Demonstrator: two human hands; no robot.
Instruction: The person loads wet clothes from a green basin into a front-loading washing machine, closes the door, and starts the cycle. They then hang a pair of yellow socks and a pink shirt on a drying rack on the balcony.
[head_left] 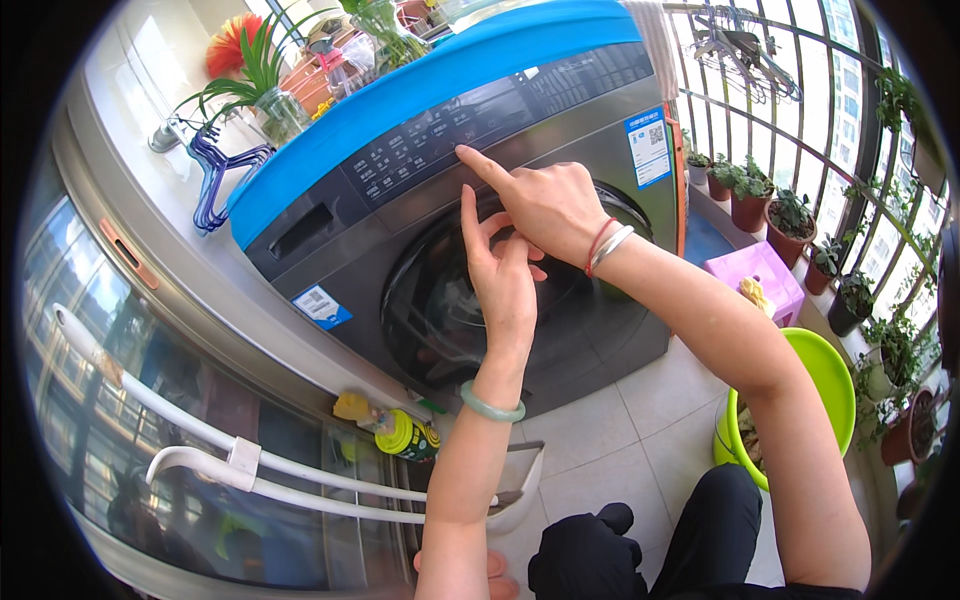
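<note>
Fingers (pixel 470 158) outstretched on washer panel (pixel 440 135)

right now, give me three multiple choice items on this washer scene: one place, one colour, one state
1. Where does the right hand index fingertip rest?
A. control panel
B. green basin
C. floor tile

2. What colour is the basin beside the washing machine?
A. red
B. lime green
C. black

3. How is the round door?
A. wide open
B. removed
C. closed

Answers: 1 A, the finger touches the dark button strip. 2 B, its rim shows bright lime. 3 C, it sits flush, the left hand flat before it.
</note>
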